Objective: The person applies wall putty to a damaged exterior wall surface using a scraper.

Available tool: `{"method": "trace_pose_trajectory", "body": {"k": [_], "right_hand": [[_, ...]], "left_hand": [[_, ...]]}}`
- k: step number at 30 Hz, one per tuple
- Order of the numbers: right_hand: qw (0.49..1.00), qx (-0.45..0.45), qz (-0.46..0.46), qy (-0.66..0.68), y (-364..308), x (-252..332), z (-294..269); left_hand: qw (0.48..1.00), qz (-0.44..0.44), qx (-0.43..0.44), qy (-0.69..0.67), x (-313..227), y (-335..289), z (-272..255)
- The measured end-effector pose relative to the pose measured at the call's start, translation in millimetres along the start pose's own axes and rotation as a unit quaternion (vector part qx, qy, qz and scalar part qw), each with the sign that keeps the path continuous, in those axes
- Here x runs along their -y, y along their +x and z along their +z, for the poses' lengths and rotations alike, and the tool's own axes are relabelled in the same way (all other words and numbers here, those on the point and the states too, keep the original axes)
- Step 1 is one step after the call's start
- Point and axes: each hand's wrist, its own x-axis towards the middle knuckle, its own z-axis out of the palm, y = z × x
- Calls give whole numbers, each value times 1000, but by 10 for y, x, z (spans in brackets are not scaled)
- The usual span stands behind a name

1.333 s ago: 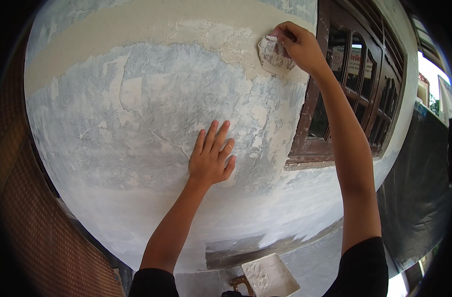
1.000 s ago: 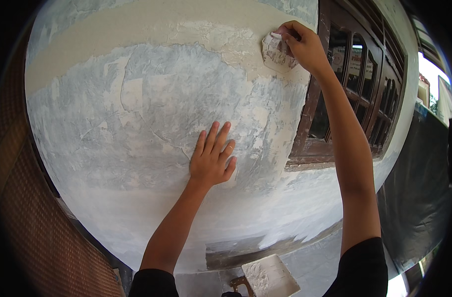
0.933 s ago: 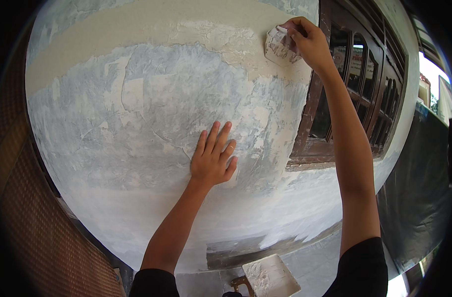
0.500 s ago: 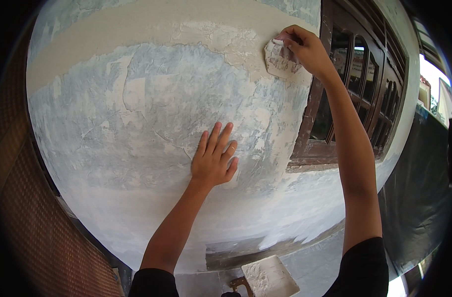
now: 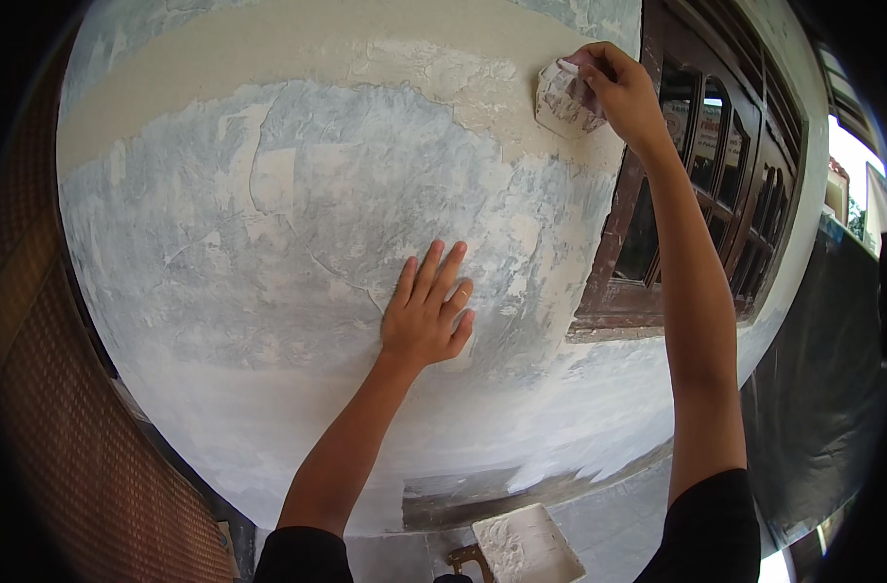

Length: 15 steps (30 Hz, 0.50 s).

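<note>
My right hand (image 5: 623,92) is raised near the window's upper left edge. Its fingers pinch a flat, pale putty spreader (image 5: 563,100) with cut corners, smeared with filler. The spreader lies at or very close to the wall, over the lower part of a cream band of putty (image 5: 366,53). Lower down, my left hand (image 5: 427,311) rests against the grey-white wall (image 5: 317,223), fingers spread, holding nothing. A ring shows on one finger.
A brown wooden window frame (image 5: 614,325) borders the wall at right. On the grey floor below stands a white tray (image 5: 550,544) with white filler. A woven brown panel (image 5: 84,418) runs along the left, a dark sheet (image 5: 813,389) along the right.
My right hand has shifted slightly up and right with the spreader. My left hand stays spread on the wall. The whole view has moved a little.
</note>
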Motion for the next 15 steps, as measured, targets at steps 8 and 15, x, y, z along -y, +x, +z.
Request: {"method": "trace_pose_trajectory", "body": {"k": [8,15], "right_hand": [[999,-37,-2,5,-30,-5,-21],[1000,-11,-20,-21,-38,-29,24]], "left_hand": [[1000,0,4,3,-6,2,1],[1000,0,4,0,-6,2,-5]]}}
